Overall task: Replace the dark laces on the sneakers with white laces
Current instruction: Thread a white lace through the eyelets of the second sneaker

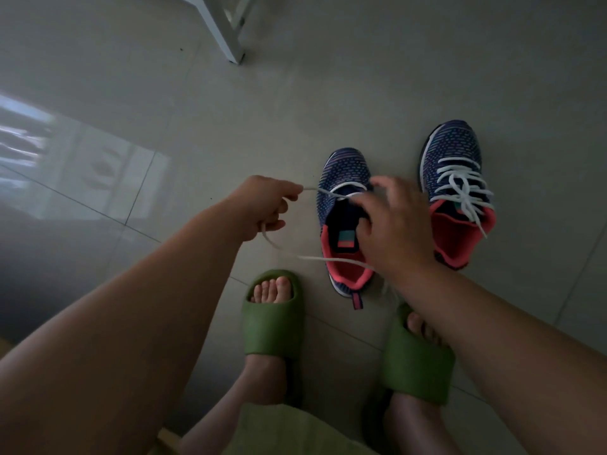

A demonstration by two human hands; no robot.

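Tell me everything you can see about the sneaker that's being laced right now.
The left sneaker stands upright on the floor, toe pointing away. Its knit upper is dark blue with light flecks; the lining is coral pink, the sole edge white. A white lace crosses only its front eyelets. The left hand pulls one strand sideways; the right hand covers the tongue area.

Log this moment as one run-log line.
stage: lacing left sneaker | left hand: pulls white lace | right hand: on sneaker, grip unclear | right sneaker: laced white
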